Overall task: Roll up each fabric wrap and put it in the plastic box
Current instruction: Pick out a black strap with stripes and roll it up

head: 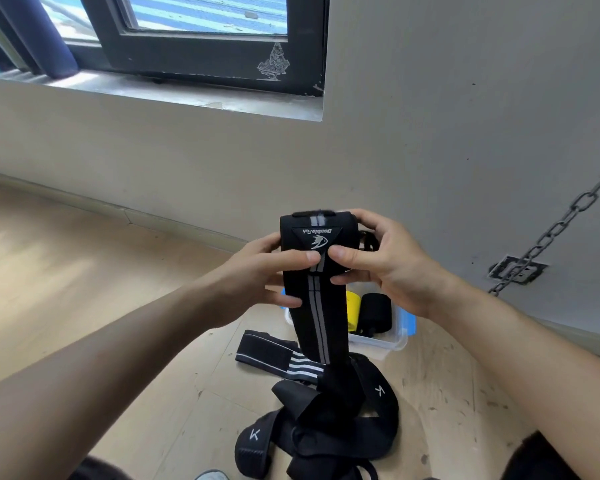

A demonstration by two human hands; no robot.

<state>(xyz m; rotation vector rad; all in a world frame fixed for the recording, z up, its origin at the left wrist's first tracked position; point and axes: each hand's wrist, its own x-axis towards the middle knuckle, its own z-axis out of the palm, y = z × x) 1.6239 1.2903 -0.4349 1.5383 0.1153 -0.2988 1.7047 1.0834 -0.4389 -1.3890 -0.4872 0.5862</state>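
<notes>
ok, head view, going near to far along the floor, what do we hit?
Floor order: pile of black wraps → white-striped wrap → plastic box → wall → window. The grey-striped wrap, gripped by left hand and right hand, hangs across these, so it's left out.

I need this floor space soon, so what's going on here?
A person grips the top of a black grey-striped wrap with the left hand and right hand; the rest hangs unrolled. The plastic box on the floor behind it holds a yellow roll and a black roll. More black wraps lie heaped in front.
</notes>
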